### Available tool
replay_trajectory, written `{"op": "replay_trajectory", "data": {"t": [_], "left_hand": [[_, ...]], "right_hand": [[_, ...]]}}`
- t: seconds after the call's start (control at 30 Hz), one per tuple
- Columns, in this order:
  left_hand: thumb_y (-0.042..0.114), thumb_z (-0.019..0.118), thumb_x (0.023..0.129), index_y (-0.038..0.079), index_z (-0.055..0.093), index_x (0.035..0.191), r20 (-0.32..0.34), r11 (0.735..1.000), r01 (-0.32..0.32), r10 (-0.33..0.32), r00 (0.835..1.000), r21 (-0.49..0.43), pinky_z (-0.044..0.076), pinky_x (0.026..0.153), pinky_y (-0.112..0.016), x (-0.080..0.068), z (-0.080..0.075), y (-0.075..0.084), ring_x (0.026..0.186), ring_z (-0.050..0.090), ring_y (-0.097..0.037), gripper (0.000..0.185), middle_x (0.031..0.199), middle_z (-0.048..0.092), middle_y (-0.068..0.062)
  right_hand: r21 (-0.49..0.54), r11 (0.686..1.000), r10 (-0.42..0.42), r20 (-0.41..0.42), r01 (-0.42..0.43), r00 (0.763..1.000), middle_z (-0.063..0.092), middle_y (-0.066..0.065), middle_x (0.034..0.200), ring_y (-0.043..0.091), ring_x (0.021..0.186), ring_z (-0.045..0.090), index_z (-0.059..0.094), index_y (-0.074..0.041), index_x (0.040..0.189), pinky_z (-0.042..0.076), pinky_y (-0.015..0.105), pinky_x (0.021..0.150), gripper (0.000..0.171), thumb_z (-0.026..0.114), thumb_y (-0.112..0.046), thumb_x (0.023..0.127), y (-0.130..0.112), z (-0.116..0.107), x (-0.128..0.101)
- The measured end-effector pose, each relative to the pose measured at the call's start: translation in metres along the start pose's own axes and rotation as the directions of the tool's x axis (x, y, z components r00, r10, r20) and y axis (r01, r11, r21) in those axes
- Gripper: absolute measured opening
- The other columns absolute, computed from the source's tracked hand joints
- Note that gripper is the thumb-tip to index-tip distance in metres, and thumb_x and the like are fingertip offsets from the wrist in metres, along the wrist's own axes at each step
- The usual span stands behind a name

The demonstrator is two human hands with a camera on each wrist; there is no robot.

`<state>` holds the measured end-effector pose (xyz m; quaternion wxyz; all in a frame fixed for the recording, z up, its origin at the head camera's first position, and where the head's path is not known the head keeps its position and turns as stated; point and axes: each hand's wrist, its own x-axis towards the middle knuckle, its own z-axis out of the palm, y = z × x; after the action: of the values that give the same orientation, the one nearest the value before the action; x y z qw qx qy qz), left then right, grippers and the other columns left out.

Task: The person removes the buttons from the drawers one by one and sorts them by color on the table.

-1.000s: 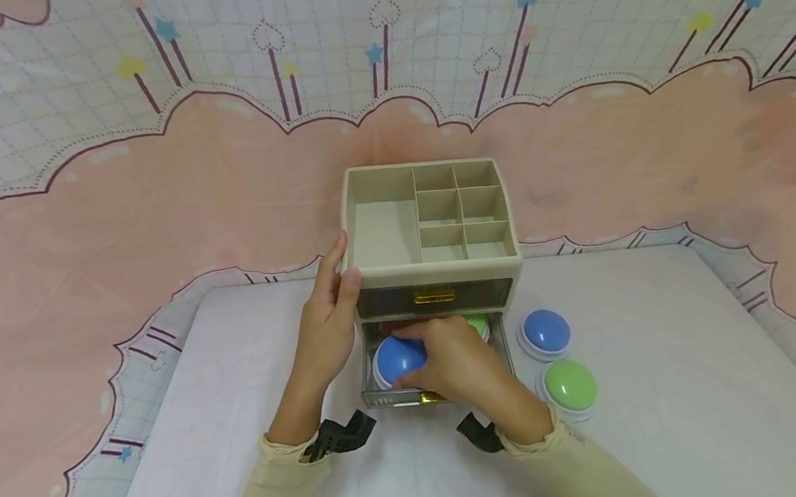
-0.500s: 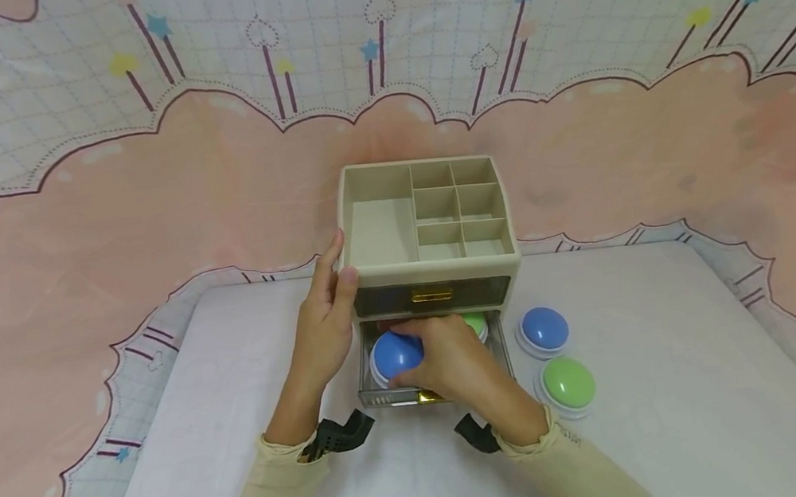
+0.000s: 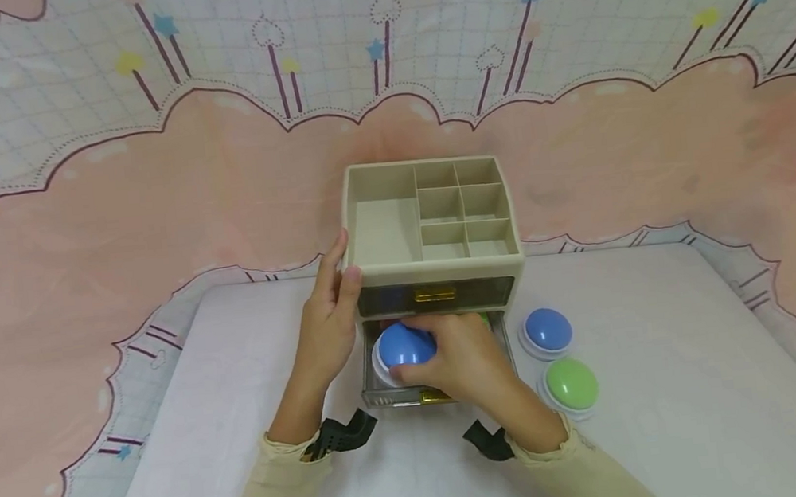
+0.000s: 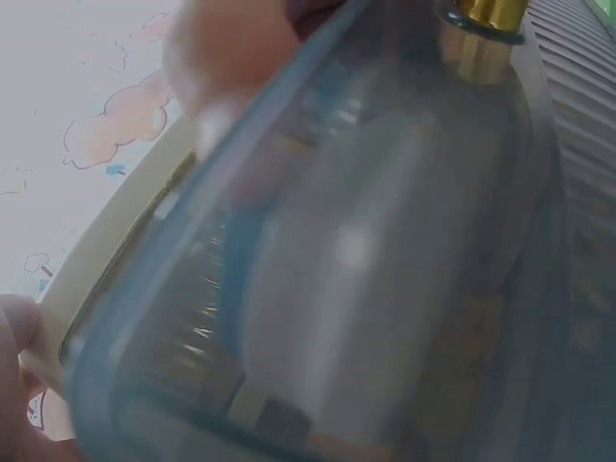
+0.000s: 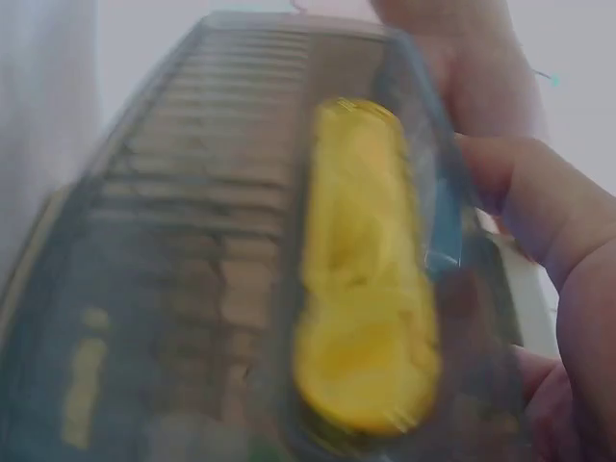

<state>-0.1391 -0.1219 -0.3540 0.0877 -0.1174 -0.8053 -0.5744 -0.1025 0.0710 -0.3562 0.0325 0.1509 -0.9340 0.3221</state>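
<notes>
On a white table (image 3: 242,423), one beige organiser (image 3: 431,233) with two drawers is seen from above. Three blue-or-green dome buttons are plainly counted, plus a sliver of another green one hidden in the open lower drawer (image 3: 401,392). One blue dome button (image 3: 406,346), round with a white base, dome upward and without a long axis, is gripped by the curled fingers of the right hand (image 3: 462,358) over that drawer. The organiser's left side is touched by the straight fingers of the left hand (image 3: 327,331). Just right of the organiser, a second blue button (image 3: 548,329) and a green button (image 3: 572,384) are set side by side.
</notes>
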Motion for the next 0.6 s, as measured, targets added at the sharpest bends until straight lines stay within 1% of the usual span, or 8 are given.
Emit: {"op": "replay_trajectory", "data": {"t": [0.17, 0.23, 0.43, 0.47, 0.53, 0.6], "left_hand": [[0.041, 0.042, 0.110, 0.044, 0.026, 0.160, 0.011, 1.000, 0.004, -0.004, 1.000, 0.000, 0.045, 0.108, -0.057, -0.001, 0.001, 0.001, 0.133, 0.057, -0.031, 0.053, 0.147, 0.056, -0.016], [0.041, 0.042, 0.111, 0.044, 0.026, 0.160, 0.005, 1.000, 0.003, -0.003, 1.000, 0.004, 0.045, 0.108, -0.057, 0.000, 0.000, 0.002, 0.133, 0.056, -0.031, 0.052, 0.147, 0.056, -0.015], [0.042, 0.043, 0.110, 0.046, 0.026, 0.159, -0.006, 1.000, 0.012, -0.011, 1.000, 0.016, 0.045, 0.107, -0.057, 0.000, -0.002, 0.000, 0.132, 0.057, -0.031, 0.052, 0.146, 0.057, -0.016], [0.042, 0.043, 0.110, 0.047, 0.026, 0.159, -0.009, 1.000, 0.013, -0.012, 1.000, 0.015, 0.045, 0.107, -0.057, 0.000, -0.002, 0.000, 0.130, 0.058, -0.031, 0.052, 0.144, 0.058, -0.015], [0.042, 0.044, 0.110, 0.047, 0.027, 0.159, -0.011, 1.000, 0.014, -0.014, 1.000, 0.010, 0.046, 0.106, -0.056, 0.000, -0.001, 0.000, 0.128, 0.058, -0.030, 0.052, 0.143, 0.060, -0.015], [0.042, 0.044, 0.110, 0.047, 0.027, 0.159, -0.012, 1.000, 0.013, -0.012, 1.000, 0.011, 0.046, 0.106, -0.056, 0.000, -0.001, -0.001, 0.128, 0.058, -0.030, 0.052, 0.143, 0.060, -0.015]], "right_hand": [[0.013, 0.999, 0.042, -0.019, -0.041, 0.999, 0.078, 0.002, 0.108, 0.021, 0.095, 0.071, 0.078, -0.019, 0.120, 0.060, 0.041, 0.081, 0.058, 0.092, -0.046, 0.070, -0.001, -0.016, -0.005], [0.011, 0.999, 0.042, -0.018, -0.041, 0.999, 0.079, 0.002, 0.105, 0.019, 0.093, 0.071, 0.078, -0.019, 0.120, 0.060, 0.040, 0.079, 0.058, 0.090, -0.047, 0.071, -0.001, -0.022, -0.007], [0.032, 0.999, 0.023, -0.018, -0.023, 1.000, 0.077, 0.000, 0.113, 0.020, 0.100, 0.071, 0.077, -0.021, 0.122, 0.060, 0.041, 0.082, 0.058, 0.090, -0.047, 0.073, 0.000, -0.036, -0.017], [0.031, 0.999, 0.029, -0.017, -0.029, 0.999, 0.077, -0.001, 0.112, 0.019, 0.099, 0.071, 0.076, -0.022, 0.123, 0.060, 0.041, 0.082, 0.058, 0.089, -0.048, 0.073, 0.001, -0.039, -0.019], [0.034, 0.999, 0.035, -0.012, -0.035, 0.999, 0.078, -0.001, 0.110, 0.017, 0.090, 0.071, 0.076, -0.022, 0.123, 0.060, 0.039, 0.078, 0.058, 0.089, -0.048, 0.073, 0.004, -0.044, -0.023], [0.023, 0.999, 0.037, -0.015, -0.036, 0.999, 0.078, 0.001, 0.108, 0.016, 0.085, 0.069, 0.076, -0.022, 0.123, 0.060, 0.037, 0.075, 0.058, 0.089, -0.049, 0.073, 0.008, -0.050, -0.026]]}}
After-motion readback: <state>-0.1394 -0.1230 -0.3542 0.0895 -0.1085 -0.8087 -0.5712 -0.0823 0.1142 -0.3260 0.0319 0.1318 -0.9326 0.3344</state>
